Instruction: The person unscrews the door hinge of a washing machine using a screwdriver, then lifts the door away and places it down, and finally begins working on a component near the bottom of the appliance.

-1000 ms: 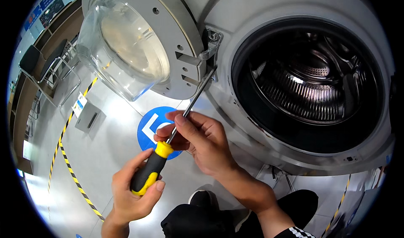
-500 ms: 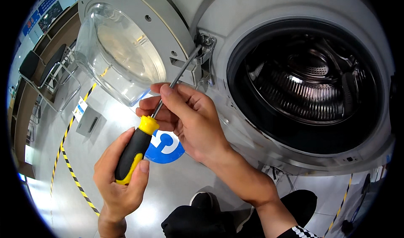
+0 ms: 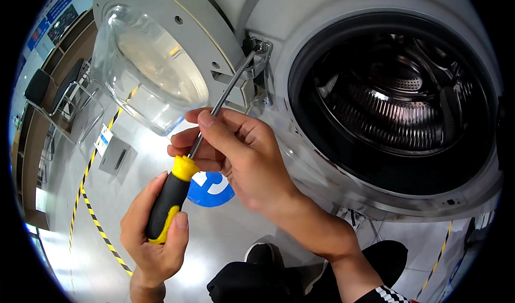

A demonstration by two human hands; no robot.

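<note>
My left hand (image 3: 155,233) is closed round the black and yellow handle of a screwdriver (image 3: 169,201). Higher up, my right hand (image 3: 244,155) pinches the steel shaft between thumb and fingers. The shaft slants up to the right, and its tip is at the metal door hinge (image 3: 259,56); I cannot make out whether it sits in a screw. That hinge joins the open round door (image 3: 214,40), with its clear glass bowl (image 3: 147,72), to the grey front of a washing machine (image 3: 279,10).
The dark door opening, with a black rubber seal (image 3: 343,163) and steel drum (image 3: 394,107), is on the right. Below are my black-clad knees (image 3: 252,281) and a blue round floor sticker (image 3: 212,196). Chairs (image 3: 53,96), a grey box (image 3: 115,155) and striped tape (image 3: 96,222) lie left.
The hinge, door and screwdriver sit slightly further left in view. Both hands keep their hold, and the screwdriver's tip stays at the hinge.
</note>
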